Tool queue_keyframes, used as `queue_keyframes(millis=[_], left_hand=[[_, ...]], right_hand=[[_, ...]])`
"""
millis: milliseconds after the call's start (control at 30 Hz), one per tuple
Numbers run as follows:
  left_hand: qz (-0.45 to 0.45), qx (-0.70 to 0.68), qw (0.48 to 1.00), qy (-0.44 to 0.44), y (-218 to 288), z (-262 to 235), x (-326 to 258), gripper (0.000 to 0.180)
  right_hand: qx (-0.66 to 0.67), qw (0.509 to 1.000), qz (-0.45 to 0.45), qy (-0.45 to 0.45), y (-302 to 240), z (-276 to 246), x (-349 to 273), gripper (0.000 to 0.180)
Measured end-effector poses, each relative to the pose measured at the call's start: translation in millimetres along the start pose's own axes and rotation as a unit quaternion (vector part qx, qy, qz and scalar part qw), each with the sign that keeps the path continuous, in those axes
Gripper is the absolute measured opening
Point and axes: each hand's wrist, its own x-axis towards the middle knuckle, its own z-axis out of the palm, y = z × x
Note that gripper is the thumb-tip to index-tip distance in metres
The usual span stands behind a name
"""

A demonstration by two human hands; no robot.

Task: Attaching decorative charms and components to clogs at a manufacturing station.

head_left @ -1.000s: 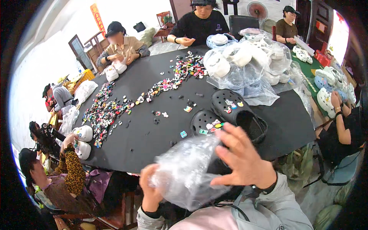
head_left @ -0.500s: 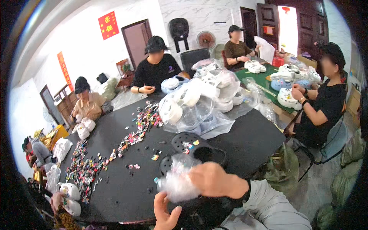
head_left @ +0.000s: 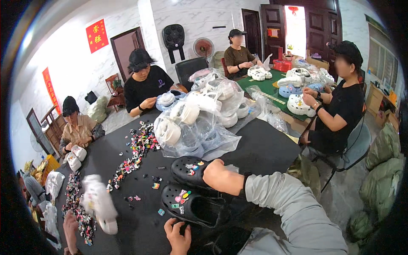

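Two black clogs lie side by side on the dark table before me. Colourful charms sit on the toes of both the near clog (head_left: 180,199) and the far clog (head_left: 183,169). My left hand (head_left: 177,236) is at the near clog's lower edge, thumb and fingers apart, holding nothing. Over the opening of the far clog is my right hand (head_left: 222,176), its back toward me and its fingers mostly hidden. A bit of clear plastic (head_left: 232,168) shows just behind that hand; whether the fingers grip it cannot be seen.
Loose charms (head_left: 135,155) are strewn along the table's left side. Bagged white and pale blue clogs (head_left: 199,114) form a heap beyond my clogs. At lower left, another person's hand (head_left: 70,229) is beside blurred white clogs (head_left: 100,197). Several people work around the tables.
The crumpled clear plastic no longer covers the near clog. My right hand has moved to the far clog. The white clogs at left have shifted and blur with motion. The view has turned rightward.
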Motion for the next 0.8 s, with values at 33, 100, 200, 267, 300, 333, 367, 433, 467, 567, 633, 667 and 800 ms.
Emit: queue_keyframes(millis=[33, 100, 200, 267, 300, 333, 367, 433, 467, 567, 633, 667, 800], left_hand=[[0.002, 0.001, 1.000, -0.001, -8, 2, -2, 0.026], [-0.038, -0.058, 0.997, -0.019, -18, 5, -6, 0.034], [-0.066, -0.045, 0.997, 0.007, -13, 5, -3, 0.023], [-0.079, -0.053, 0.995, 0.023, -10, 4, -1, 0.016], [-0.089, -0.063, 0.993, 0.038, -10, 4, -1, 0.010], [-0.091, -0.061, 0.993, 0.041, -11, 4, -2, 0.010], [-0.096, -0.077, 0.992, 0.041, -13, 4, -3, 0.011], [-0.104, -0.092, 0.989, 0.045, -13, 4, -3, 0.011], [-0.094, -0.106, 0.989, 0.047, -11, 3, -2, 0.011], [-0.088, -0.110, 0.989, 0.043, -6, 1, -3, 0.010], [-0.094, -0.102, 0.990, 0.033, -5, 0, -4, 0.011], [-0.075, -0.080, 0.993, 0.033, -4, -1, -4, 0.011], [-0.038, -0.017, 0.999, 0.016, -12, 0, -7, 0.015]], right_hand=[[-0.015, 1.000, 0.000, 0.004, -4, 2, 6, 0.009], [0.031, 0.999, 0.015, 0.004, -6, 12, 10, 0.009], [0.131, 0.981, 0.033, 0.139, 1, 36, 12, 0.007], [0.138, 0.978, 0.032, 0.150, 0, 35, 9, 0.008], [0.145, 0.976, 0.035, 0.161, 1, 33, 7, 0.009], [0.153, 0.976, 0.045, 0.150, 1, 27, 2, 0.012], [0.151, 0.976, 0.040, 0.152, 1, 23, -3, 0.012], [0.194, 0.964, 0.051, 0.176, 2, 19, -17, 0.021], [0.192, 0.963, 0.039, 0.185, 3, 19, -27, 0.031], [0.169, 0.940, 0.012, 0.297, 7, -3, -60, 0.036], [0.187, 0.939, 0.010, 0.289, 7, -16, -75, 0.037], [0.215, 0.944, 0.013, 0.250, 5, -19, -79, 0.036], [0.264, 0.947, -0.013, 0.179, 0, -6, -72, 0.046]])
